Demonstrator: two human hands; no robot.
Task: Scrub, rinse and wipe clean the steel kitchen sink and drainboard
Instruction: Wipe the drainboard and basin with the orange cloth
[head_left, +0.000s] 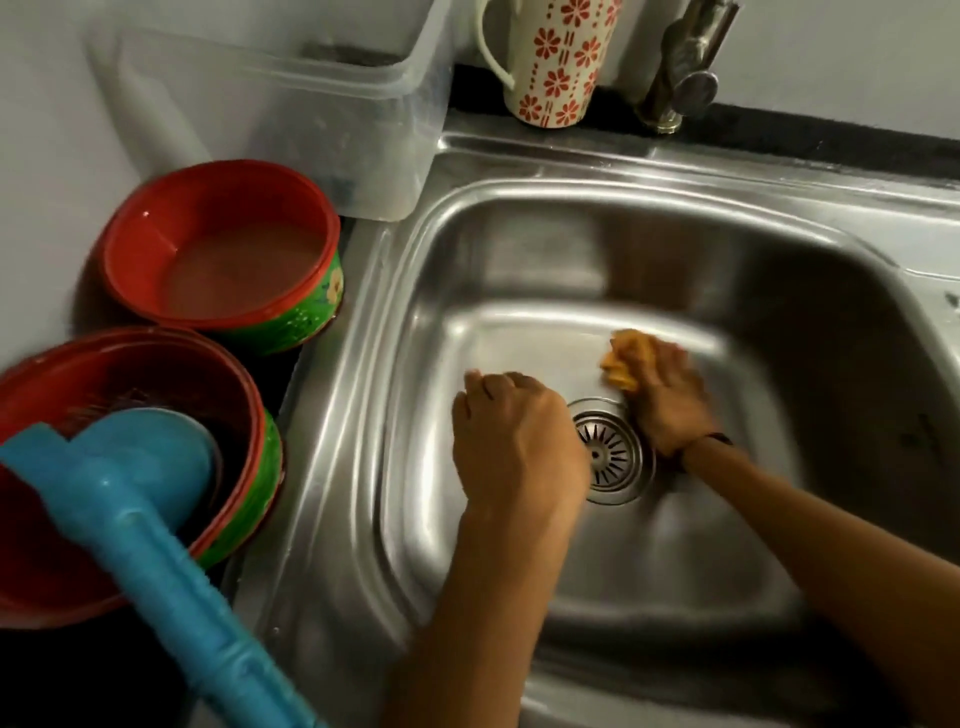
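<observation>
A long blue plastic handle with a round blue head (150, 499) is seen nearest, at the lower left. Its head is rested inside a red plastic bowl with a green flowered outside (244, 467), which is stood on the counter left of the sink.

The shiny steel kitchen sink (519, 249) is set in the middle, and both arms are reached down into its basin. The left hand (511, 441) is held over the basin floor, just left of the round steel drain strainer (610, 452). Its fingers are curled in like a loose fist, and whether anything is held in them cannot be told. The right hand (670, 397) is placed just behind and right of the drain. It is blurred. A crumpled orange cloth (626, 358) is pressed to the sink floor under its fingers, which are bent over the cloth. A dark band is worn on that wrist.

Farther back on the left, a second red bowl with cloudy water in it (223, 249) is seen. Behind it a clear plastic box (322, 119) is stood. A cream mug with red flowers (558, 62) and a steel tap (685, 67) are found at the back edge of the sink.
</observation>
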